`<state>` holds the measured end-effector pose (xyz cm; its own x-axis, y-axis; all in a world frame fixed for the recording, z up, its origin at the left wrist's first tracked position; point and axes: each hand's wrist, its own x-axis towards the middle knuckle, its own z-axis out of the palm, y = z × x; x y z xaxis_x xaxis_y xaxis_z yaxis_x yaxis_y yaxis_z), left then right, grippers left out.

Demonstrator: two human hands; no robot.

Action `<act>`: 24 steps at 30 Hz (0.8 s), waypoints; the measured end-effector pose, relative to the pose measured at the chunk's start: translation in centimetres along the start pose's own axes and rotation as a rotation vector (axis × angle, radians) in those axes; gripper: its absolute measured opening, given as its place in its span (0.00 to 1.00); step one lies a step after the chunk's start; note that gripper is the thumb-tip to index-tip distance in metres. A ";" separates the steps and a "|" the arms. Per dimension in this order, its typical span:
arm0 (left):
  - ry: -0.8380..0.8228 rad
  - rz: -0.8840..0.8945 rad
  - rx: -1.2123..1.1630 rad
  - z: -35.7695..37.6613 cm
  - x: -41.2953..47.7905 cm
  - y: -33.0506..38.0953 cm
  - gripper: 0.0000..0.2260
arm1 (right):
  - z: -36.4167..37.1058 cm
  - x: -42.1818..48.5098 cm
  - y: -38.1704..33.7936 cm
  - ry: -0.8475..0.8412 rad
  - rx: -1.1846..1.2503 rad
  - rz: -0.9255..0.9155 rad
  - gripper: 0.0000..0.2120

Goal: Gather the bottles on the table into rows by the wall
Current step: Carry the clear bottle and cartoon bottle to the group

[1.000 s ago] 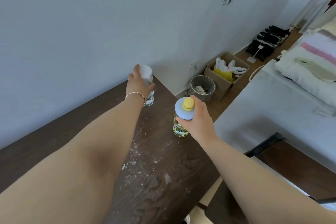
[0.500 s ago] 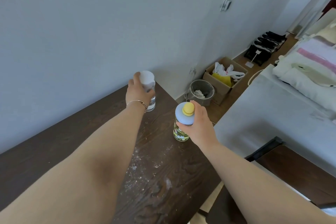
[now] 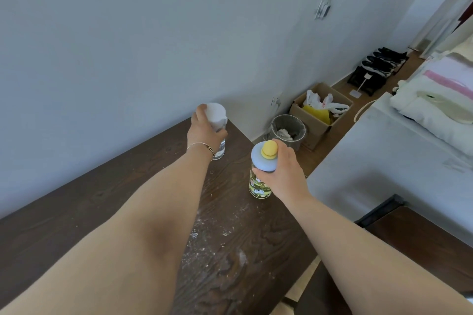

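Little has shifted since half a second ago: both bottles sit at nearly the same spots, each hand keeping its hold.

Head view: the left hand (image 3: 204, 133) wraps its grip around the upper part of the clear white-capped bottle (image 3: 217, 125), which stands upright at the far corner of the dark counter (image 3: 76, 212), close to the wall (image 3: 153, 33). The right hand (image 3: 284, 171) closes its grip on the blue lid of the yellow-knobbed bottle (image 3: 261, 169), upright near the counter's right edge, well apart from the first. White specks dust the counter between the forearms.
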<state>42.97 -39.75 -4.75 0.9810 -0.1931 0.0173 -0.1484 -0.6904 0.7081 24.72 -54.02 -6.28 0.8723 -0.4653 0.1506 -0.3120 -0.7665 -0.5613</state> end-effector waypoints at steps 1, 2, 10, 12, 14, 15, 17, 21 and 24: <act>-0.010 0.005 0.000 -0.1 -0.5 -0.1 0.33 | -0.1 0.1 -0.2 -0.008 -0.004 0.007 0.42; -0.019 0.008 0.001 -0.3 -1.0 -0.2 0.33 | -0.2 0.1 -0.5 -0.015 -0.006 0.016 0.42; -0.048 0.044 -0.021 -3.1 -6.2 -1.0 0.34 | -1.0 -2.4 -3.0 -0.004 -0.039 0.080 0.42; -0.054 0.058 -0.031 -4.0 -7.7 -1.3 0.34 | -1.3 -3.3 -3.9 0.019 -0.041 0.085 0.42; -0.060 0.077 -0.032 -4.9 -9.3 -1.5 0.34 | -1.6 -4.3 -4.9 0.040 -0.044 0.091 0.42; -0.062 0.083 -0.035 -5.4 -10.1 -1.6 0.34 | -1.7 -4.8 -5.4 0.050 -0.038 0.094 0.42; -0.058 0.088 -0.043 -6.4 -11.6 -1.8 0.34 | -2.1 -5.9 -6.2 0.073 -0.006 0.087 0.41; -0.022 0.081 -0.045 -8.2 -15.2 -2.1 0.34 | -3.0 -8.5 -7.5 0.079 0.015 0.070 0.40; 0.007 0.056 -0.055 -9.6 -18.4 -2.7 0.34 | -3.7 -10.7 -8.3 0.065 0.041 0.065 0.40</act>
<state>26.49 -27.66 -0.22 0.9724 -0.2249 0.0627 -0.1958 -0.6392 0.7437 16.54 -44.32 -0.19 0.8237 -0.5427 0.1645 -0.3505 -0.7152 -0.6047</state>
